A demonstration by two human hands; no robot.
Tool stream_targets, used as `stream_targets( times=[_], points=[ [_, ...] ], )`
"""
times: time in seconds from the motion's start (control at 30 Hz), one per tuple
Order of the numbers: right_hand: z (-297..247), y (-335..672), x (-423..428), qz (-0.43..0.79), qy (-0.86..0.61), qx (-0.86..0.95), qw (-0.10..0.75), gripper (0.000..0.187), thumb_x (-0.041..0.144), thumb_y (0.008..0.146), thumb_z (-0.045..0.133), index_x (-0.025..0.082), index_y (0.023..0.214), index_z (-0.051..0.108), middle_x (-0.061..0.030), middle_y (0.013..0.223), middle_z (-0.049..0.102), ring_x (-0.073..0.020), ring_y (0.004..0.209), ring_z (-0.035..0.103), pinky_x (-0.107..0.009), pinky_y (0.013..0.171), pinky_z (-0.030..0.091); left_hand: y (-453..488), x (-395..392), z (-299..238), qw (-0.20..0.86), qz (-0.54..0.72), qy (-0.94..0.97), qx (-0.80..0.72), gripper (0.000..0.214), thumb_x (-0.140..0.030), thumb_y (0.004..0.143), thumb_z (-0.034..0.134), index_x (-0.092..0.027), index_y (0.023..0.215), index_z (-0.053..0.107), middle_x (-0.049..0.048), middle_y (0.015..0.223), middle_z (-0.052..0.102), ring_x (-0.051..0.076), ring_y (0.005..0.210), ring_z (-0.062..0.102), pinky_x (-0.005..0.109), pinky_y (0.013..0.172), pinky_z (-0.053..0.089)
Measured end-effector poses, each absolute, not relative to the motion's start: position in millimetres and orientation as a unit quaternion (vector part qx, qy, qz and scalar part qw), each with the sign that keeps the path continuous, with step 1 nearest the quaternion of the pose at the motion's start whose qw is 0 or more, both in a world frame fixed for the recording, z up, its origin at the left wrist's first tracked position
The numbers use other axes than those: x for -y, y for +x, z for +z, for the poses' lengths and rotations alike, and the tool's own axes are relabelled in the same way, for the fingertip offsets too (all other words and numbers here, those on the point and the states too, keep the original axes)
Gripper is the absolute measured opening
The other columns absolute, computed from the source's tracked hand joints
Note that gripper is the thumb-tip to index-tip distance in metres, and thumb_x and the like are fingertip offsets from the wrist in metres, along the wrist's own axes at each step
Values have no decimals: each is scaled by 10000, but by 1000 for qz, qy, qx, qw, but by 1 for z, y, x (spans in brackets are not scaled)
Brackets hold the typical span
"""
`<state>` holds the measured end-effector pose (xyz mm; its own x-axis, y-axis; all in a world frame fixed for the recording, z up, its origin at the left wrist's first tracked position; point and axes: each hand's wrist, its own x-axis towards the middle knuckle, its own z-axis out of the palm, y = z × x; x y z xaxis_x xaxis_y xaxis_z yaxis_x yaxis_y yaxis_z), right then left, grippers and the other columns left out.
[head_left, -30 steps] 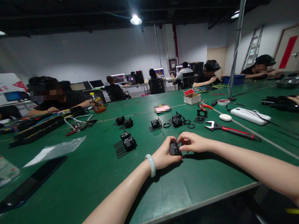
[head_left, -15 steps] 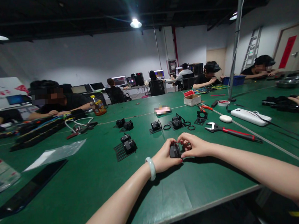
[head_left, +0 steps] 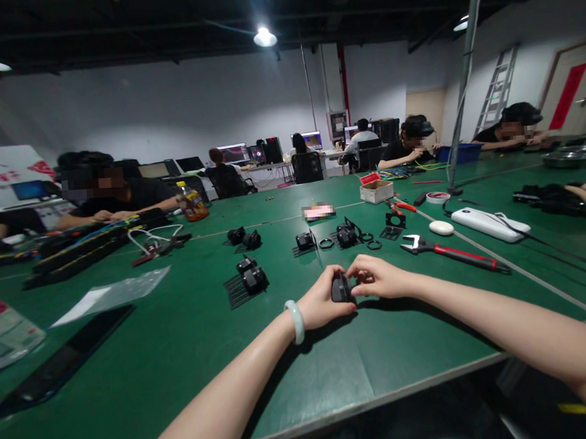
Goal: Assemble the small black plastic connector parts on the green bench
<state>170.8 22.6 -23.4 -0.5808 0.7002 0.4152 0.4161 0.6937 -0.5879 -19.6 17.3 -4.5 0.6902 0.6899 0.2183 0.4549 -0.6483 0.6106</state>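
Note:
My left hand is closed round a small black plastic fitting just above the green table. From the other side, the bent fingers of my right hand pinch the fitting's right end; whether a separate ring is there I cannot tell. Beyond my hands lie similar black fittings on slotted brackets, loose black rings and a bare black bracket with a round hole. To the left is a bracket carrying two fittings. An adjustable wrench with a red and black handle rests on the right.
Right of the wrench are a white power bank with a cable and a white oval object. A metal pole rises behind. Left lie a plastic bag and a dark phone-like slab. Co-workers sit around the table.
My right fingers have shifted slightly on the fitting's right end. The fitting stays in my left hand, and the whole view has moved a little.

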Motion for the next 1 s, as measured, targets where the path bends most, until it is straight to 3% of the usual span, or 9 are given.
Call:
stream_targets(
  times=[0.2,0.47,1.0],
  points=[
    [-23,171,-24,209,-336,863,312,298,391,697,516,167,891,532,-31,810,470,-103,658,465,-230,581,395,-20,-18,-5,273,226,876,-327,522,-277,584,590,-164,1020,325,11,903,406,146,818,413,274,739,375],
    [-25,170,-24,285,-316,845,324,455,322,575,639,181,959,439,-10,853,442,-67,582,441,-188,484,378,-19,-17,-5,287,231,870,-327,511,-259,581,589,-158,1013,336,16,909,423,153,815,424,277,722,380],
    [-26,169,-24,252,-330,850,323,323,382,654,567,180,901,517,-22,843,454,-94,644,451,-225,573,389,-20,-18,-8,283,240,872,-319,507,-265,577,595,-160,1000,336,12,905,410,151,821,417,270,724,373]
  ],
)
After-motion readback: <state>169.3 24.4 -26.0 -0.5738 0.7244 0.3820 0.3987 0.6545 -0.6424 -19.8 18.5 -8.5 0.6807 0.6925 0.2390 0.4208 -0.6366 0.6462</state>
